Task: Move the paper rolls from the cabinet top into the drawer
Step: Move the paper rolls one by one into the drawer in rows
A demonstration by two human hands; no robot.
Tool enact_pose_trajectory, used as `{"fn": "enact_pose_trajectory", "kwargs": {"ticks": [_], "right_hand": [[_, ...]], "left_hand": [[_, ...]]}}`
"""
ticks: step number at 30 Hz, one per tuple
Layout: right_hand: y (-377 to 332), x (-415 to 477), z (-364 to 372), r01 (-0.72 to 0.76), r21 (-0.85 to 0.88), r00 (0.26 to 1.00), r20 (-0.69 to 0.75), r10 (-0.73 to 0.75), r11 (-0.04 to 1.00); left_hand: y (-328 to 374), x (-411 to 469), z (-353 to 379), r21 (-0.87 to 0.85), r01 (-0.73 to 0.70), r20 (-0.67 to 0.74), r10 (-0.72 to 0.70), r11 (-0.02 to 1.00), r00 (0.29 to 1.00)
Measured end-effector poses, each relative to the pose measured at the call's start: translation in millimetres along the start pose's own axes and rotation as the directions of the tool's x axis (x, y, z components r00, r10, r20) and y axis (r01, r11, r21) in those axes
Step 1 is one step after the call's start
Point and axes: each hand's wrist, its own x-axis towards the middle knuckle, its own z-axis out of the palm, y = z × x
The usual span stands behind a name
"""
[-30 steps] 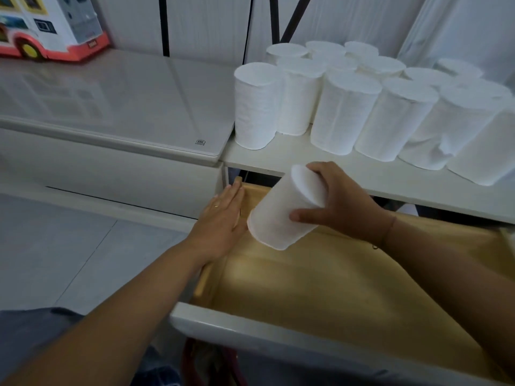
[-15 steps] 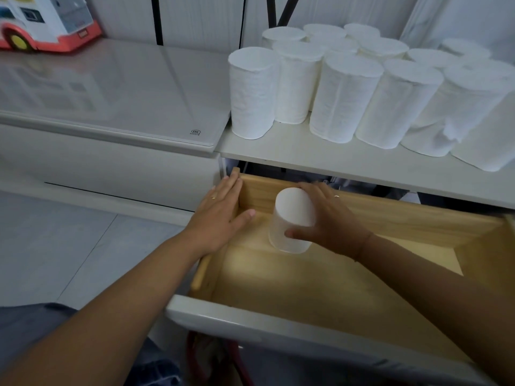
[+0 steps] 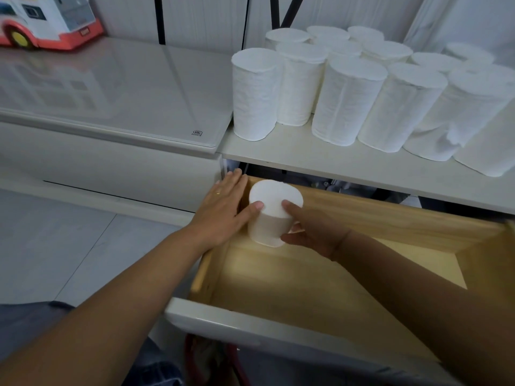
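One white paper roll [image 3: 274, 201] stands upright in the back left corner of the open wooden drawer [image 3: 306, 288]. My right hand [image 3: 312, 232] grips its right side, thumb at the top edge and fingers curled round lower down. My left hand [image 3: 220, 207] lies flat with straight fingers over the drawer's left wall, its thumb touching the roll. Several more white rolls [image 3: 345, 101] stand packed together on the white cabinet top [image 3: 320, 160] just above the drawer.
A glass-topped low unit [image 3: 125, 93] adjoins the cabinet on the left, with a red and white toy bus [image 3: 47, 20] at its far corner. The drawer's white front [image 3: 237, 324] is nearest me. Something red [image 3: 195, 355] sits below it.
My right hand brought the roll down from above the drawer, set it on the drawer floor and slid it left into the back corner. My left thumb now touches it.
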Motion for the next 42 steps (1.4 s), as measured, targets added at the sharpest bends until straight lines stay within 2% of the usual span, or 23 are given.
{"fn": "enact_pose_trajectory", "kwargs": {"ticks": [9,10,11,12,13,14,15,17,18,20,24,25,27,31,33,38,42], "right_hand": [[-10.2,16.9,27.2,-0.002,-0.047,0.999,-0.036,0.001,0.999],[-12.3,13.2,26.2,0.006,-0.146,0.999,-0.034,-0.011,0.989],[-16.2,8.3,23.6,0.051,-0.338,0.998,-0.025,-0.063,0.94],[-23.5,2.9,19.6,0.125,-0.559,0.986,-0.023,-0.166,0.82],[-32.9,-1.1,15.5,0.196,-0.729,0.952,-0.019,-0.305,0.656],[-43.9,-4.0,12.4,0.25,-0.809,0.888,-0.027,-0.459,0.532],[-55.9,-5.5,8.3,0.287,-0.815,0.817,-0.067,-0.573,0.503],[-80.9,-6.3,5.2,0.426,-0.709,0.684,-0.154,-0.713,0.563],[-94.2,-4.9,5.2,0.489,-0.67,0.635,-0.166,-0.755,0.559],[-119.9,3.1,6.0,0.566,-0.679,0.548,-0.114,-0.828,0.468],[-169.5,23.2,11.7,0.631,-0.699,0.424,-0.051,-0.904,0.336],[-180.8,28.5,13.7,0.639,-0.706,0.414,-0.02,-0.91,0.306],[-200.0,41.0,17.5,0.596,-0.773,0.439,0.084,-0.895,0.22],[-223.1,64.2,19.2,0.326,-0.945,0.57,0.201,-0.796,-0.005],[-226.6,69.8,18.4,0.269,-0.961,0.582,0.215,-0.784,-0.063],[-209.1,45.5,20.4,0.341,-0.939,0.521,0.222,-0.824,-0.038],[-168.6,-0.7,14.7,0.485,-0.866,0.453,0.131,-0.882,0.12]], "left_hand": [[-2.8,-1.8,2.3,0.01,-0.038,-0.025,0.038,0.999,0.999],[-2.4,-1.7,1.9,0.002,-0.041,-0.023,0.041,0.999,0.999],[-1.9,-1.7,1.6,-0.008,-0.044,-0.022,0.044,0.999,0.999],[-1.6,-1.5,1.4,-0.019,-0.045,-0.021,0.045,0.999,0.999],[-1.2,-1.2,1.0,-0.033,-0.045,-0.023,0.044,0.998,0.999],[-0.8,-0.8,0.8,-0.048,-0.042,-0.026,0.04,0.998,0.999],[-0.4,-0.5,0.5,-0.06,-0.036,-0.029,0.034,0.998,0.999],[0.2,-0.1,1.1,-0.07,-0.025,-0.031,0.023,0.997,0.999],[0.1,0.0,1.5,-0.069,-0.022,-0.029,0.02,0.997,0.999],[-0.5,0.1,2.5,-0.065,-0.012,-0.024,0.01,0.998,1.0],[-1.4,1.1,4.3,-0.069,0.004,-0.015,-0.005,0.998,1.0],[-1.4,1.3,4.5,-0.072,0.004,-0.014,-0.005,0.997,1.0],[-1.8,1.4,4.9,-0.086,0.002,-0.017,-0.003,0.996,1.0],[-2.7,1.5,5.5,-0.105,-0.003,-0.017,0.001,0.994,1.0],[-3.1,1.7,5.4,-0.107,-0.004,-0.015,0.002,0.994,1.0],[-2.7,1.0,5.6,-0.091,-0.002,-0.009,0.001,0.996,1.0],[-3.1,1.9,5.8,-0.078,0.001,-0.003,-0.002,0.997,1.0]]}}
